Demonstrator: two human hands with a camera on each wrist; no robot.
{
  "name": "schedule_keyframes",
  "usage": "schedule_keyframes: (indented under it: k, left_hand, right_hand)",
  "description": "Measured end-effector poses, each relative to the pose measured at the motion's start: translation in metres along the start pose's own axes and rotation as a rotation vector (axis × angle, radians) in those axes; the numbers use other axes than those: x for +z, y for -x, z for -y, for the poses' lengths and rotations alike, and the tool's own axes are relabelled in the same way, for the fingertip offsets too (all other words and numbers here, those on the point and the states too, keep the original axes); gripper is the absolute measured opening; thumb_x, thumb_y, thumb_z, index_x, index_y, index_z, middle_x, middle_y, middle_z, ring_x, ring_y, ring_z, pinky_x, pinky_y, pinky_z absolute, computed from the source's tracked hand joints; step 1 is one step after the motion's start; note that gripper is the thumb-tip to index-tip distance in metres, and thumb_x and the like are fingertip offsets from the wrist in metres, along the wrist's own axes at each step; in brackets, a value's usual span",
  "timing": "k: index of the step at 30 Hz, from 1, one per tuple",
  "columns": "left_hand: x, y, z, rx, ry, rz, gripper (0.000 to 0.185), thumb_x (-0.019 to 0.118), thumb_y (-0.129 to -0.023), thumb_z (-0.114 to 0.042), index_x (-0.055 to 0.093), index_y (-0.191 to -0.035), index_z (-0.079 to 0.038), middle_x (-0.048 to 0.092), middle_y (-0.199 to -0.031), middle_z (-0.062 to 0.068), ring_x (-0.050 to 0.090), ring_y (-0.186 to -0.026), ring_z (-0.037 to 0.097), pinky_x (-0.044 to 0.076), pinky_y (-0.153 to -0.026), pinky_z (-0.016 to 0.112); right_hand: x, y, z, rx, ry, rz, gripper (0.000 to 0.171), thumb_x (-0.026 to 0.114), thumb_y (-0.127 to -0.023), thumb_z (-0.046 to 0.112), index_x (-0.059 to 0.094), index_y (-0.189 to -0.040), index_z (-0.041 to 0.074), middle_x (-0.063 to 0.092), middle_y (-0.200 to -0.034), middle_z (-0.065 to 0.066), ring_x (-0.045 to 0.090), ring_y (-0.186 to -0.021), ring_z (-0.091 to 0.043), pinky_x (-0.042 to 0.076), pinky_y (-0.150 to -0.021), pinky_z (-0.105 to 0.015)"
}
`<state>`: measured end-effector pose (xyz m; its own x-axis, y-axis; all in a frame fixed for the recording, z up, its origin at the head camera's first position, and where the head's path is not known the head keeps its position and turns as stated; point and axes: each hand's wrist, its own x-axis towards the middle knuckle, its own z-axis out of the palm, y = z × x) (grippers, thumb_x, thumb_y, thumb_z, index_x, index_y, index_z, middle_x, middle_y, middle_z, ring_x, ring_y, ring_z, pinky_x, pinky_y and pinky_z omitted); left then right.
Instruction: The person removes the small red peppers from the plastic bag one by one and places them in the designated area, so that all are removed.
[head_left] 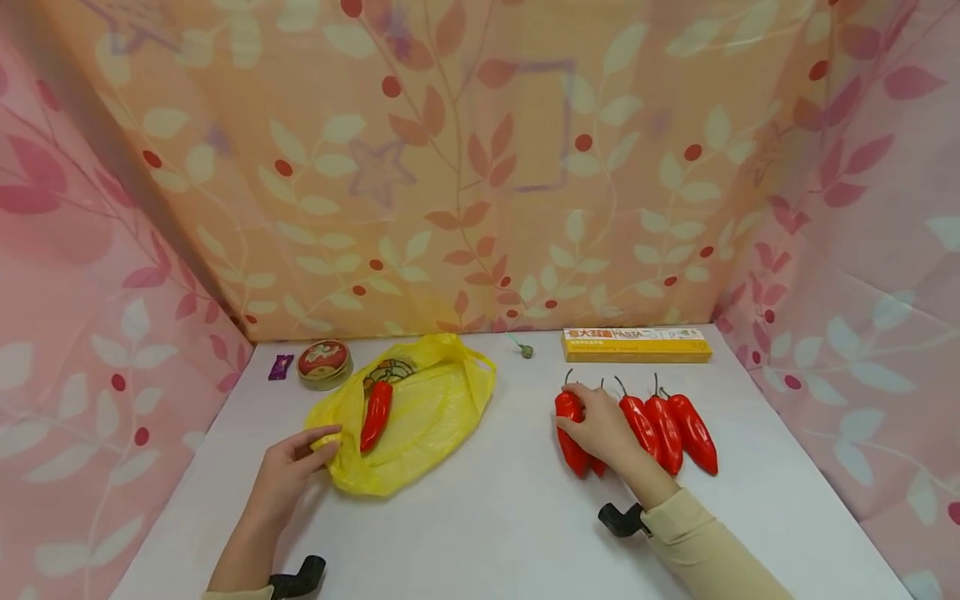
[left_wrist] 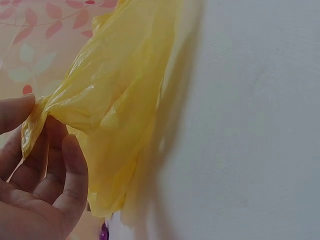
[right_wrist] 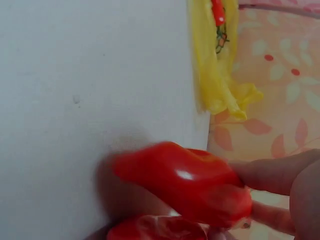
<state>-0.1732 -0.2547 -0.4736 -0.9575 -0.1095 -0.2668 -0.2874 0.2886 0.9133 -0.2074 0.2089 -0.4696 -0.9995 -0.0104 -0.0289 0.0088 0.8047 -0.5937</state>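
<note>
A yellow plastic bag (head_left: 442, 425) lies spread on the table with its mouth held apart. One red chili pepper (head_left: 377, 417) rests inside it. My left hand (head_left: 288, 467) pinches the bag's edge between thumb and fingers, and in the left wrist view the gathered film (left_wrist: 37, 125) shows in that grip. At the right, my right hand (head_left: 603, 421) holds the leftmost red pepper (head_left: 570, 442) of a row near its stem end; in the right wrist view this pepper (right_wrist: 185, 182) sits at the fingertips. Several more red peppers (head_left: 693, 433) lie beside it, one partly hidden under the hand.
A yellow and white pasta box (head_left: 637, 345) stands behind the peppers. Toward the back middle is a small green item (head_left: 527, 351). A round tin (head_left: 325, 365) and a purple wrapped packet (head_left: 281, 367) sit left of the bag. Patterned cloth walls (head_left: 480, 167) enclose the table.
</note>
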Motion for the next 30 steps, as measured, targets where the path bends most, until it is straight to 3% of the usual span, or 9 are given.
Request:
schedule_keyframes:
  k: [4, 15, 25, 30]
  left_hand:
    - [0.0, 0.0, 0.0, 0.0, 0.014, -0.003, 0.045, 0.068, -0.098, -0.027, 0.06, -0.139, -0.008, 0.052, -0.143, 0.012, 0.058, -0.104, 0.015, 0.056, -0.087, 0.02]
    - [0.001, 0.001, -0.003, 0.01, 0.011, -0.001, 0.045, 0.067, -0.099, -0.026, 0.06, -0.139, -0.006, 0.052, -0.144, 0.014, 0.058, -0.106, 0.016, 0.056, -0.088, 0.021]
    - [0.001, 0.0, -0.005, 0.003, 0.001, 0.0, 0.044, 0.066, -0.099, -0.026, 0.06, -0.139, -0.007, 0.052, -0.145, 0.014, 0.059, -0.107, 0.016, 0.056, -0.088, 0.02]
    - [0.001, -0.001, -0.004, -0.003, 0.003, -0.005, 0.046, 0.067, -0.099, -0.027, 0.06, -0.139, -0.007, 0.051, -0.146, 0.014, 0.059, -0.106, 0.014, 0.056, -0.088, 0.02]
  right_hand:
    - [0.006, -0.004, 0.004, -0.006, 0.089, -0.025, 0.06, 0.077, -0.089, 0.027, 0.054, -0.143, 0.014, 0.062, -0.123, -0.018, 0.059, -0.108, -0.034, 0.061, -0.076, -0.051]
    - [0.014, -0.009, 0.008, 0.033, 0.156, 0.019, 0.06, 0.079, -0.087, 0.028, 0.058, -0.14, 0.011, 0.051, -0.132, -0.023, 0.058, -0.107, -0.037, 0.06, -0.08, -0.055]
    - [0.005, -0.01, 0.011, 0.027, 0.192, 0.034, 0.065, 0.081, -0.085, 0.036, 0.058, -0.141, 0.011, 0.053, -0.131, -0.021, 0.06, -0.109, -0.035, 0.06, -0.081, -0.052]
    - [-0.003, -0.007, 0.024, -0.007, 0.134, 0.046, 0.062, 0.078, -0.087, 0.037, 0.059, -0.142, 0.016, 0.059, -0.129, -0.017, 0.06, -0.109, -0.031, 0.059, -0.084, -0.051]
